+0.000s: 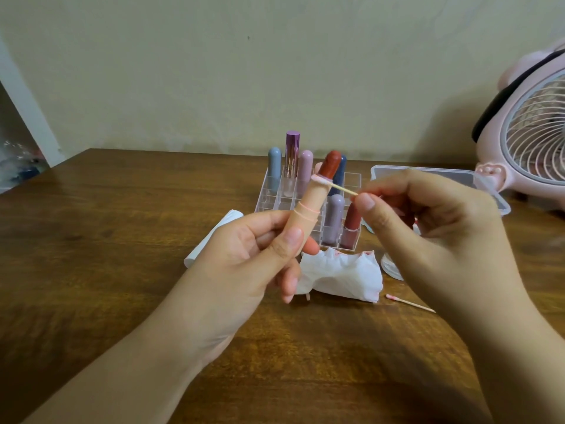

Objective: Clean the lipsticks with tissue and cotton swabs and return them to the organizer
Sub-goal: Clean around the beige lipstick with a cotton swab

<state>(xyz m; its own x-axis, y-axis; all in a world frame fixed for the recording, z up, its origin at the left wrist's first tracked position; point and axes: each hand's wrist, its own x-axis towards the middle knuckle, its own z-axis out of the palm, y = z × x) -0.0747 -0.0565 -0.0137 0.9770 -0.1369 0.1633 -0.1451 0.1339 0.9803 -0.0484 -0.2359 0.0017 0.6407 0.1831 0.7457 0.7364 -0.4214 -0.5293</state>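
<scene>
My left hand (pixel 244 264) grips an uncapped peach lipstick (pixel 308 203), tilted up with its red bullet extended. My right hand (pixel 428 228) pinches a cotton swab (pixel 336 185) whose pink-stained tip touches the rim just below the bullet. Behind stands the clear organizer (pixel 351 182) holding several capped lipsticks and one uncapped one. A crumpled white tissue (pixel 339 276) with red smears lies on the table under my hands. A used swab (pixel 409 302) lies to the right of the tissue.
A pink desk fan (pixel 532 133) stands at the far right. In front of it sits a clear plastic box (pixel 428 175). A white object (pixel 211 237) lies left of the organizer, and a small clear lid (pixel 393 266) right of the tissue. The wooden table (pixel 107 240) meets a wall.
</scene>
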